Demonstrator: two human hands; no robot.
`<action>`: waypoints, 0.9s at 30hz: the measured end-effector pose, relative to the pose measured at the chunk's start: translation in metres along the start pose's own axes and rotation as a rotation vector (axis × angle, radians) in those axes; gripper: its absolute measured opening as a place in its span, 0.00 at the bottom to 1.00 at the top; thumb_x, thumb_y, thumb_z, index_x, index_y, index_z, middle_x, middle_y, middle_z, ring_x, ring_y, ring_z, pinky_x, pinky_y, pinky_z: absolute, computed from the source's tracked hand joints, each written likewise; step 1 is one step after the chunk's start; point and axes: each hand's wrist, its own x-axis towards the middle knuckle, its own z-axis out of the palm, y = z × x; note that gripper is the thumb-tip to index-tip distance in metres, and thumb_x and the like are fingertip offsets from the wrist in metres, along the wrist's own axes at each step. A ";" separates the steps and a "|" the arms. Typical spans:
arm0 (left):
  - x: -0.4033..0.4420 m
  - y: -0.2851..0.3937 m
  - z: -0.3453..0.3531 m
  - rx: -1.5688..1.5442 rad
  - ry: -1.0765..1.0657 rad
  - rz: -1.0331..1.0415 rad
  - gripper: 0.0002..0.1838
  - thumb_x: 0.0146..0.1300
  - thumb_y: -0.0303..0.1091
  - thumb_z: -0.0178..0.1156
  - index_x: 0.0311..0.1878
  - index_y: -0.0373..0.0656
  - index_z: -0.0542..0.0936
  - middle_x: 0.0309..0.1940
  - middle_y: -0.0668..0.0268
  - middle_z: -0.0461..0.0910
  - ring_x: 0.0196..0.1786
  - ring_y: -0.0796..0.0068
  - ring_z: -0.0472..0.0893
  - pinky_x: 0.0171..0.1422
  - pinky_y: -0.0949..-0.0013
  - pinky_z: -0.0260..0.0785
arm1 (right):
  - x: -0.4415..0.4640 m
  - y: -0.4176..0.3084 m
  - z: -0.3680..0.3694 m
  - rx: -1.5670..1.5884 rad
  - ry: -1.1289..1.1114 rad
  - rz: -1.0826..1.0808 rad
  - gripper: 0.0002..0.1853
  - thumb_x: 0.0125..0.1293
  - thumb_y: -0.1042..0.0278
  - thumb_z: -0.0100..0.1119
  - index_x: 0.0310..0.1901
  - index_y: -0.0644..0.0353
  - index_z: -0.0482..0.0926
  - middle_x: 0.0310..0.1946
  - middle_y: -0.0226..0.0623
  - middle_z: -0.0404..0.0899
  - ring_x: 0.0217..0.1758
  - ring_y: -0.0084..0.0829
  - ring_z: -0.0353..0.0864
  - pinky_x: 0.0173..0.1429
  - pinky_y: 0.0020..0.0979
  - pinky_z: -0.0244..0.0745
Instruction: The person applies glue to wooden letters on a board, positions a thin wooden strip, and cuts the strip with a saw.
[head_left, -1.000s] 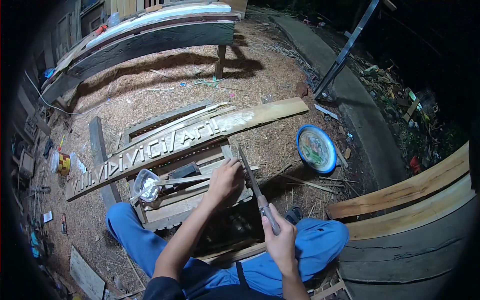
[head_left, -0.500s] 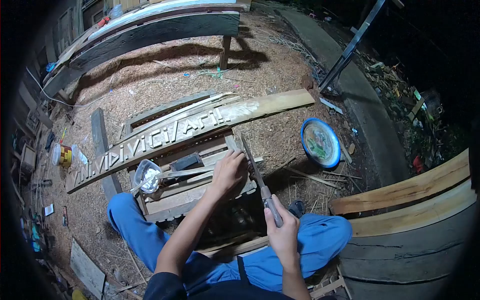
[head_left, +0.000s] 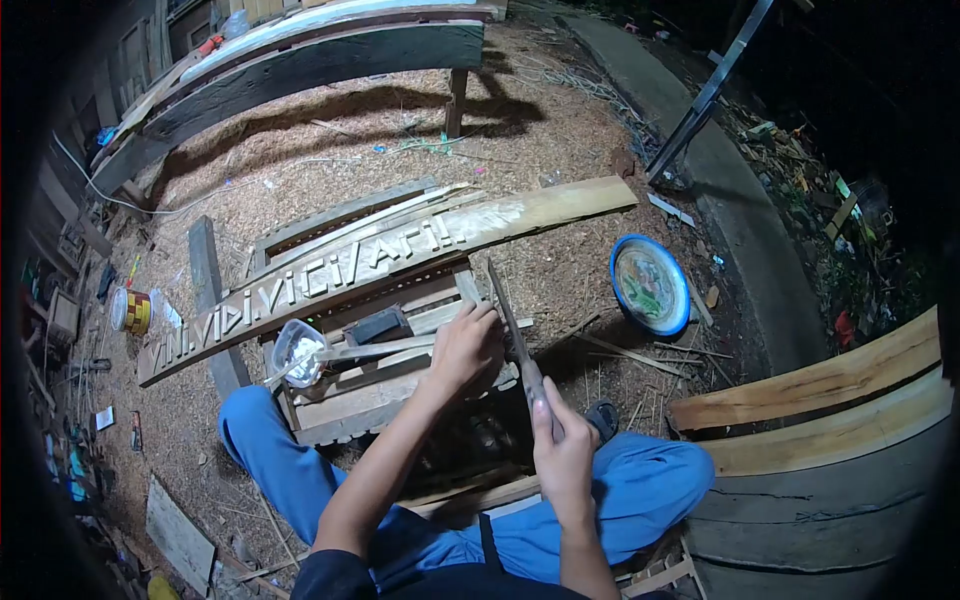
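Observation:
My right hand (head_left: 563,455) grips the handle of a long, narrow-bladed hand tool (head_left: 512,330), its blade pointing up and away from me. Whether the edge has teeth, I cannot tell. Closed just left of the blade, my left hand (head_left: 465,350) has its fingers curled over the slatted wooden frame (head_left: 350,425); what they hold is hidden. Beyond lies a long board (head_left: 575,205) with raised pale letters reading "vini.vidi.vici/ari!!". A clear tub (head_left: 297,345) of white paste, with a stick in it, stands on the frame's left side near a dark block (head_left: 380,328).
A blue-rimmed basin (head_left: 684,300) stands to the right on shavings-covered ground. Planks (head_left: 830,440) lie at lower right. A workbench (head_left: 320,75) spans the back, a metal post (head_left: 705,105) rises at upper right, and a yellow-and-red bucket (head_left: 130,310) sits left.
The tool's handle and my right hand have shifted very slightly. My left hand stays closed beside the blade. The whole view has moved a little to the right.

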 end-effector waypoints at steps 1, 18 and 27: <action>-0.001 0.002 0.001 0.004 0.016 -0.015 0.14 0.54 0.31 0.68 0.43 0.42 0.77 0.45 0.61 0.77 0.52 0.52 0.77 0.46 0.51 0.77 | 0.008 0.005 0.008 0.018 0.031 -0.036 0.20 0.76 0.68 0.60 0.64 0.70 0.80 0.37 0.61 0.84 0.38 0.52 0.87 0.45 0.43 0.79; -0.001 0.004 0.002 0.000 0.065 -0.010 0.09 0.61 0.32 0.65 0.42 0.42 0.78 0.43 0.61 0.77 0.51 0.52 0.78 0.46 0.50 0.75 | -0.001 -0.013 -0.022 -0.012 -0.043 0.027 0.20 0.78 0.65 0.58 0.63 0.70 0.80 0.50 0.57 0.88 0.50 0.32 0.90 0.56 0.33 0.80; 0.001 -0.004 0.005 0.079 0.020 0.011 0.14 0.58 0.33 0.67 0.46 0.43 0.79 0.47 0.63 0.78 0.53 0.55 0.78 0.45 0.53 0.79 | 0.021 0.009 0.011 0.062 0.036 -0.052 0.18 0.78 0.66 0.57 0.61 0.71 0.82 0.45 0.62 0.86 0.50 0.54 0.89 0.55 0.42 0.80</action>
